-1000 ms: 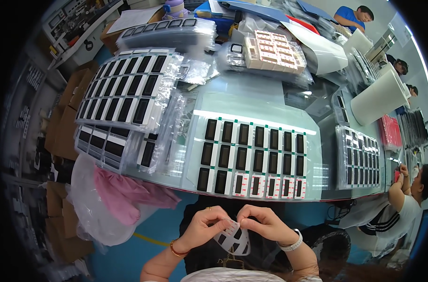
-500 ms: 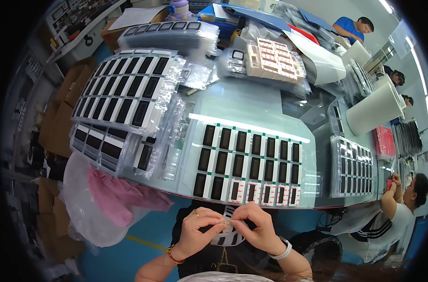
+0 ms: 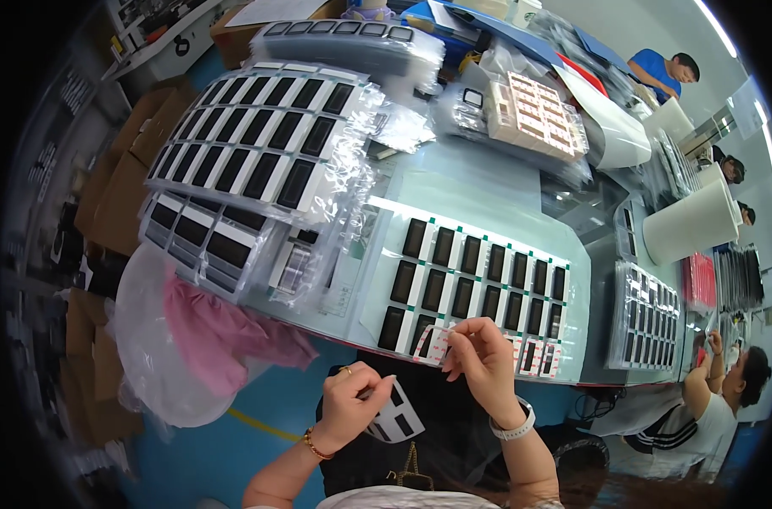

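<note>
My right hand [image 3: 481, 366] pinches a small white adhesive frame with red print [image 3: 434, 345], tilted over the front row of a sheet of dark rectangular panels [image 3: 462, 297]. My fingers hide part of that row; to their right, several panels bear similar red-and-white frames [image 3: 549, 360]. Lower left, away from the sheet, my left hand [image 3: 352, 405] is closed, thumb against curled fingers; whether something small is in it I cannot make out. Beside it, in front of my dark clothing, shows a white piece with black rectangles [image 3: 396, 414].
Stacked, plastic-wrapped panel sheets [image 3: 259, 136] stand on the left, another pack [image 3: 645, 314] on the right. A block of red-and-white pieces [image 3: 534, 114] and a white roll [image 3: 690, 222] lie farther back. A pink cloth [image 3: 212, 335] hangs at the left edge. A co-worker [image 3: 725, 382] sits at right.
My hands, together at the table's front edge before, have parted. The right reached forward over the sheet with the adhesive frame; the left drew back slightly leftward. The view shifted, moving the table rightward.
</note>
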Available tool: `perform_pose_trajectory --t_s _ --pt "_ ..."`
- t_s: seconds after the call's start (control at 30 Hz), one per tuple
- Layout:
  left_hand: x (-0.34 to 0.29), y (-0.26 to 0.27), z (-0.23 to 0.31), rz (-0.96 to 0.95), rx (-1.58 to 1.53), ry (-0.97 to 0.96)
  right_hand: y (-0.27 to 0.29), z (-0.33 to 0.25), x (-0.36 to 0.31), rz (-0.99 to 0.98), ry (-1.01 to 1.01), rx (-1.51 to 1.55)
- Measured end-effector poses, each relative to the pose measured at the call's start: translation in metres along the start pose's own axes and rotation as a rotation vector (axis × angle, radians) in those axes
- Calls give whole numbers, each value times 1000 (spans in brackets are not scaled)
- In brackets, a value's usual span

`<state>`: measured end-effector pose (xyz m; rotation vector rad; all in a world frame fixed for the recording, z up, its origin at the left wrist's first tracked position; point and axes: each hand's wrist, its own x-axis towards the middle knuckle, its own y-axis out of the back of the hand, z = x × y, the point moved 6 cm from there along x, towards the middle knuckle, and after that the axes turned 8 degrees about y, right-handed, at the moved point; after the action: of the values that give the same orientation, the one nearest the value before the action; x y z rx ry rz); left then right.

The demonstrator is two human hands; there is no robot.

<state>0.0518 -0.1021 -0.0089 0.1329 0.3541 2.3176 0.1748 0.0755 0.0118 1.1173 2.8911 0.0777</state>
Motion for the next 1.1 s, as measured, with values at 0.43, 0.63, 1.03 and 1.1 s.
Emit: perform_pose_trajectory --t_s 0.43,0.63,1.03,1.1 --pt "10 -4 17 5 275 -306 -6 1 3 32 -41 -100" --pt "11 -3 16 34 289 -350 -6 0 4 31 -27 -126" --pt "11 -10 15 9 435 -471 -7 -4 6 24 22 -178" --pt "12 -10 15 1 425 -467 -8 -5 6 25 19 -181"
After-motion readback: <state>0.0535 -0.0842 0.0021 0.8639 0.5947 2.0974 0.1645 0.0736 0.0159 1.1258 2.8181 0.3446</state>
